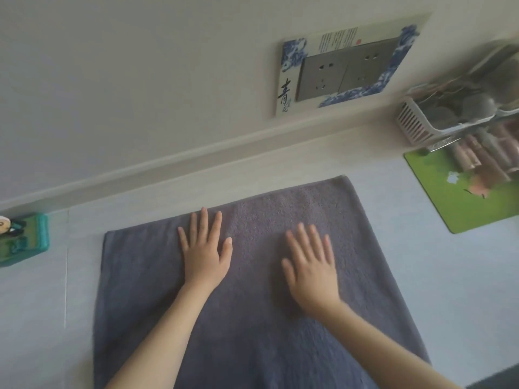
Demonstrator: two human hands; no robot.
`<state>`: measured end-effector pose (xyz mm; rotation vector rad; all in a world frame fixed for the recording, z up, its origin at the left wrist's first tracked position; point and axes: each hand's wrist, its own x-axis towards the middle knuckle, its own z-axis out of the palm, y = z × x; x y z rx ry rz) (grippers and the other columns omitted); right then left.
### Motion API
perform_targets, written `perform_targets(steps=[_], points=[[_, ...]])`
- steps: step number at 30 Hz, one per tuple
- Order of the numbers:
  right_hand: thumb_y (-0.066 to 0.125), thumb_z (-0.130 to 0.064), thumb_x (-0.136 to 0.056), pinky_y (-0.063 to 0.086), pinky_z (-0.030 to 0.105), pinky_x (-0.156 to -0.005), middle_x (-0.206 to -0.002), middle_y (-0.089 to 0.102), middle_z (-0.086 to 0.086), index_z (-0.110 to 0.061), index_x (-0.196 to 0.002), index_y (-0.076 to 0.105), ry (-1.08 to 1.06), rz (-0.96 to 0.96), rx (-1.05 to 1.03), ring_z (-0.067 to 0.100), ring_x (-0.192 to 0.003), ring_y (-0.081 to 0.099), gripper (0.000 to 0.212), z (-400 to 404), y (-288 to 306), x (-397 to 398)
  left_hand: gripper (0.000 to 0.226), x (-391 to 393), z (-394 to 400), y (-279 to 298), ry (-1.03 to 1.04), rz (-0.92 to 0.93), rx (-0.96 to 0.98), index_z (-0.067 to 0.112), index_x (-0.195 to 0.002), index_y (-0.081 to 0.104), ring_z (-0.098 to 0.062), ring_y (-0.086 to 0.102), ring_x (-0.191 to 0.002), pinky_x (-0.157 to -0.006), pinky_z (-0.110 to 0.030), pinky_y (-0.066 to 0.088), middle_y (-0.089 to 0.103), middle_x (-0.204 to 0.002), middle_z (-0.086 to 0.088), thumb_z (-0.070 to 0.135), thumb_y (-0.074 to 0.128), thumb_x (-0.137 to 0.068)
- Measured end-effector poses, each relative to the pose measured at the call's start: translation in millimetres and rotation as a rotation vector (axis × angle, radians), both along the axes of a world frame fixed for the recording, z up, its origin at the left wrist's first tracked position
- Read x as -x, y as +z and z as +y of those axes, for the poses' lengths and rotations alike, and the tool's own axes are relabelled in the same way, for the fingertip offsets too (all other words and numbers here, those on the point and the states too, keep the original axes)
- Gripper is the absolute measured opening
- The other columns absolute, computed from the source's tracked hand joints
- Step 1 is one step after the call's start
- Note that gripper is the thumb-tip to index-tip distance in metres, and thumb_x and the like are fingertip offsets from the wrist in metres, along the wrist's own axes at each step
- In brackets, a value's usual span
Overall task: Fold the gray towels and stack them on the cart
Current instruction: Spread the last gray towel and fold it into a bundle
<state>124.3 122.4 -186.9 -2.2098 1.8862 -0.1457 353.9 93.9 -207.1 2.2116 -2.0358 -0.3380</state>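
Note:
A gray towel (252,327) lies spread flat on a pale table (449,290), its far edge close to the wall. My left hand (205,251) rests flat on the towel's upper middle, fingers apart, palm down. My right hand (311,265) lies flat on the towel a little to the right, fingers also spread. Neither hand grips the cloth. The towel's near edge runs out of view at the bottom. At the bottom right corner a dark gray piece (500,379) shows, too little of it to tell what it is.
A green mat (460,200) lies at the right. Behind it stands a white slatted basket (421,127) with gray items. A green box with a small figure (22,240) sits at the left edge. Wall sockets in a blue-patterned frame (345,71) are on the wall.

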Motion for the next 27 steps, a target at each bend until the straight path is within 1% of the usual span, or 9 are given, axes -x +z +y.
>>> perform_targets(steps=[4, 8, 11, 15, 18, 21, 23, 26, 27], points=[[0.023, -0.056, -0.094, 0.017, 0.047, -0.112, -0.151, 0.033, 0.002, -0.03, -0.143, 0.035, 0.241, 0.037, -0.116, 0.026, -0.141, 0.022, 0.057, 62.8, -5.7, 8.6, 0.059, -26.8, 22.3, 1.1, 0.074, 0.071, 0.084, 0.009, -0.133, 0.051, -0.038, 0.028, -0.138, -0.114, -0.057, 0.006, 0.031, -0.149, -0.022, 0.041, 0.033, -0.087], [0.01, -0.059, -0.096, 0.008, 0.044, -0.114, -0.153, 0.028, -0.001, -0.036, -0.147, 0.018, 0.256, 0.176, -0.182, 0.023, -0.142, 0.022, 0.056, 16.4, -9.9, 40.2, 0.064, -49.7, 52.0, -2.3, 0.072, 0.038, 0.038, 0.011, -0.141, 0.044, -0.038, 0.023, -0.141, -0.116, -0.055, 0.013, 0.026, -0.152, -0.023, 0.043, 0.029, -0.087], [0.001, -0.056, -0.093, -0.019, 0.043, -0.112, -0.158, -0.003, -0.003, -0.041, -0.144, -0.009, 0.209, 0.343, -0.164, 0.023, -0.145, -0.008, 0.054, -31.4, 0.4, 63.2, 0.065, -46.7, 58.4, 1.7, 0.041, 0.066, 0.026, 0.01, -0.14, 0.044, -0.037, 0.025, -0.141, -0.115, -0.054, 0.014, 0.026, -0.152, -0.023, 0.043, 0.029, -0.087], [0.011, -0.043, -0.099, -0.019, 0.047, -0.112, -0.156, -0.019, 0.0, -0.034, -0.148, -0.01, 0.079, 0.423, -0.174, 0.027, -0.142, -0.023, 0.053, -31.5, 28.6, 49.6, 0.061, -36.0, 68.4, 1.4, -0.062, 0.075, 0.047, 0.011, -0.137, 0.049, -0.038, 0.031, -0.138, -0.112, -0.056, 0.019, 0.033, -0.149, -0.022, 0.041, 0.034, -0.086], [-0.011, -0.057, -0.088, -0.017, 0.04, -0.115, -0.155, -0.008, -0.004, -0.033, -0.149, 0.005, 0.166, 0.193, -0.163, 0.024, -0.145, -0.008, 0.067, 24.2, 20.3, 6.8, 0.06, -28.3, 87.4, -4.8, -0.166, 0.015, 0.039, 0.015, -0.14, 0.046, -0.034, 0.029, -0.138, -0.112, -0.054, 0.014, 0.034, -0.149, -0.019, 0.042, 0.035, -0.087], [0.0, -0.058, -0.095, 0.006, 0.041, -0.112, -0.148, 0.037, 0.001, -0.031, -0.143, 0.033, 0.182, 0.134, -0.262, 0.027, -0.137, 0.035, 0.064, 77.5, 0.8, -13.5, 0.061, -27.4, 101.3, -8.3, -0.202, -0.059, 0.015, 0.017, -0.141, 0.044, -0.037, 0.037, -0.135, -0.109, -0.053, 0.014, 0.039, -0.147, -0.018, 0.044, 0.035, -0.087], [0.002, -0.059, -0.095, 0.005, 0.041, -0.111, -0.145, 0.043, 0.0, -0.033, -0.143, 0.031, 0.086, 0.135, -0.29, 0.024, -0.136, 0.035, 0.062, 96.0, -0.3, -10.5, 0.061, -32.0, 111.4, -6.9, -0.221, -0.067, 0.008, 0.017, -0.141, 0.043, -0.037, 0.037, -0.134, -0.109, -0.052, 0.013, 0.039, -0.147, -0.017, 0.045, 0.034, -0.088], [-0.015, -0.063, -0.086, -0.015, 0.041, -0.109, -0.154, 0.002, -0.007, -0.039, -0.146, 0.002, -0.041, 0.212, -0.159, 0.022, -0.144, 0.001, 0.067, 110.9, 2.9, -0.9, 0.062, -34.4, 133.6, -3.4, -0.306, -0.022, -0.009, 0.018, -0.142, 0.041, -0.032, 0.03, -0.136, -0.111, -0.046, 0.01, 0.038, -0.148, -0.015, 0.047, 0.035, -0.088], [-0.006, -0.06, -0.09, -0.017, 0.042, -0.109, -0.154, -0.003, -0.007, -0.04, -0.147, 0.003, -0.11, 0.201, -0.178, 0.025, -0.145, -0.003, 0.061, 113.3, 4.4, 0.4, 0.06, -32.9, 140.7, -4.0, -0.339, 0.015, -0.014, 0.019, -0.141, 0.041, -0.03, 0.027, -0.137, -0.112, -0.044, 0.007, 0.038, -0.148, -0.014, 0.047, 0.035, -0.088]])
